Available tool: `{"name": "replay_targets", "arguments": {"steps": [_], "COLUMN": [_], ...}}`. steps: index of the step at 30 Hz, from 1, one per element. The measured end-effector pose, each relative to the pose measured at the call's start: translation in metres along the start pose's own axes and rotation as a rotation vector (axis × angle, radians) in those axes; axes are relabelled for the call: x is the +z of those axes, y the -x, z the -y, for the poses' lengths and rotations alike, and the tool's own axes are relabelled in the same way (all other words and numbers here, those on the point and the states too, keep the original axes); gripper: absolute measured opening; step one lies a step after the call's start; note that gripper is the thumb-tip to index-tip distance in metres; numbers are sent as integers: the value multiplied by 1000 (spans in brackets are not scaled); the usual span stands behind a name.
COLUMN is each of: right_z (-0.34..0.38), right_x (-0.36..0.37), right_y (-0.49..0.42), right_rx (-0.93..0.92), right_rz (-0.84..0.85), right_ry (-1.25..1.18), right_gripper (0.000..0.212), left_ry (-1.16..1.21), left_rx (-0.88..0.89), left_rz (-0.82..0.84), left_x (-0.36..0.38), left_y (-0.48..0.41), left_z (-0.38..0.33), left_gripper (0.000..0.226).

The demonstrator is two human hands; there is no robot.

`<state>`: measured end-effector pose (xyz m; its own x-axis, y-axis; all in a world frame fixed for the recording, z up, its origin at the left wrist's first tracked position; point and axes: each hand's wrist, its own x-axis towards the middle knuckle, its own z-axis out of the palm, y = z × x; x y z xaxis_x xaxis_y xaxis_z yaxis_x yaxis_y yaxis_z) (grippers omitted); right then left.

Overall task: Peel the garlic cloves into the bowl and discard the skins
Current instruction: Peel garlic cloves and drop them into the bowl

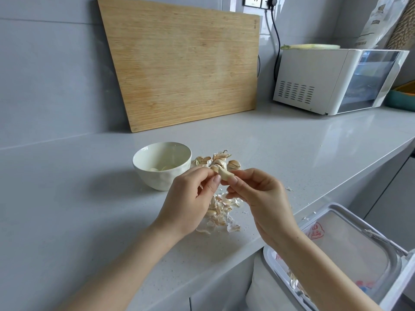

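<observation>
A pale grey counter [89,198] runs along a tiled wall, with a wooden cutting board [179,63] leaning at the back and a white oven [314,79] towards the back right corner. Above the middle of the counter, the left hand [190,194] and right hand [260,194] meet on one clove [225,173], the fingers [213,182] of each pinched onto it from either side, apparently working the skin loose. The white bowl [143,173] stands just left of the hands and holds only a few peeled cloves [157,169]. Beyond the hands lies a small heap of unpeeled cloves [215,161] (how many is hard to tell). A pile of skins [221,212] lies under the hands towards the front edge, not yet cleared. A lined bin [345,213] stands open below the front edge on the right, with a few scraps in it. The task looks partway through: more cloves to peel, and the skins to discard.
</observation>
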<state>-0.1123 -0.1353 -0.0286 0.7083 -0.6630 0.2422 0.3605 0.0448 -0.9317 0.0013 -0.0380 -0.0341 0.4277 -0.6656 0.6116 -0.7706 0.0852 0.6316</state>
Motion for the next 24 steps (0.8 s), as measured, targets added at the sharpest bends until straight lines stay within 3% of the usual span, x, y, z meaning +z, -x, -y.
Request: {"name": "replay_targets", "arguments": {"steps": [6,11,18,21,24], "right_z": [-7,-12,-6,-6,-7], "right_x": [4,4,3,1,-1], "right_y": [1,2,0,0,-1], "right_rx": [-154,-233,-191,-166,-143], "right_rz": [-70,-80,-22,-7,-6], "right_ry": [193,388,261,241,203], "right_gripper": [8,6,5,22,24], "left_ry": [-1,71,159,168,172], "left_rx": [20,-25,-54,-70,-106], "left_rz": [-41,-37,6,23,42], "left_x": [2,2,0,0,2], "left_y": [1,1,-2,-2,-2], "left_z": [0,2,2,2,2], "left_gripper": [41,36,32,32,28]}}
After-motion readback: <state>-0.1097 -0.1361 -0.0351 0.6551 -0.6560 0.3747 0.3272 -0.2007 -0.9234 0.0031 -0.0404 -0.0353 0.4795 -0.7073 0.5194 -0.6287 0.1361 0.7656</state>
